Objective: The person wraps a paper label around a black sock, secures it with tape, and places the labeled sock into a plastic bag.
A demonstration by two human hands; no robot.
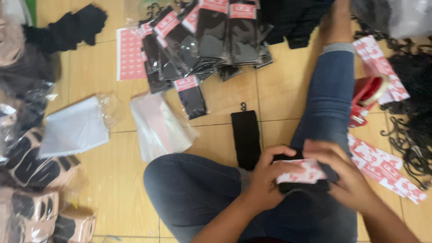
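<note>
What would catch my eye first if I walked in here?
Probably the two hands, left and right, low in the middle, holding a pink-and-white card around a black sock over the lap. Next, the fan of bagged black socks on the tile floor at the top.

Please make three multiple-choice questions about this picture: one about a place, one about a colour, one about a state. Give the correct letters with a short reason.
1. Where does the single black sock with a hook lie?
A. on the tiled floor, beside the knee
B. on the red tape dispenser
C. inside a clear bag

2. What colour is the paper label between the hands?
A. green
B. pink and white
C. blue

3. What are the left hand and right hand doing?
A. both resting empty
B. both holding the label on black fabric
C. one lifting a bag

Answers: 1 A, it lies flat on tiles; 2 B, pink-patterned white paper; 3 B, fingers of both grip it.
</note>
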